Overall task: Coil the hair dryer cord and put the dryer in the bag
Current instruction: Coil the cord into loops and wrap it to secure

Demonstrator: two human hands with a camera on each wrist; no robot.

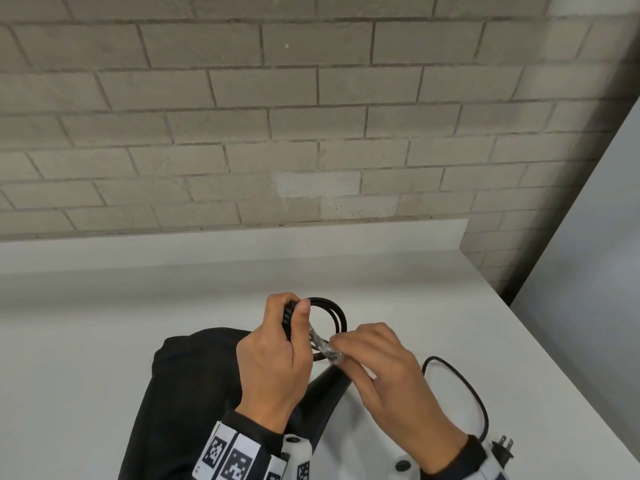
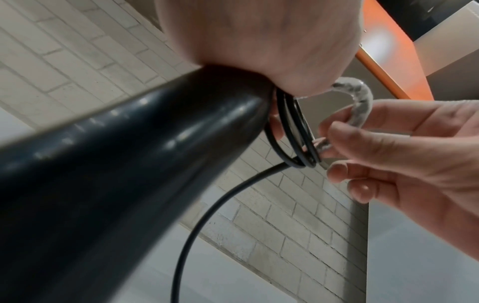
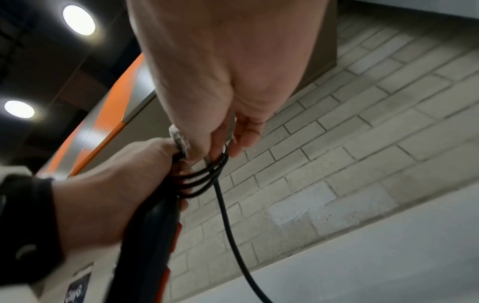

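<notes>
My left hand (image 1: 292, 315) grips the black hair dryer (image 2: 124, 168) by its handle end, together with a small coil of black cord (image 1: 334, 315) held against it. A clear plastic-covered tie (image 1: 323, 346) crosses the coil, and my right hand (image 1: 337, 346) pinches it between thumb and fingers. In the right wrist view the dryer handle (image 3: 150, 235) shows a red switch, with the coil (image 3: 204, 178) just above it. The rest of the cord (image 1: 467, 389) loops loose over the counter to the plug (image 1: 503, 449). The black bag (image 1: 187, 393) lies under my left forearm.
The white counter (image 1: 138, 306) runs back to a low upstand under a grey brick wall (image 1: 311, 116). Its right edge (image 1: 554, 358) slants down beside a grey floor or panel.
</notes>
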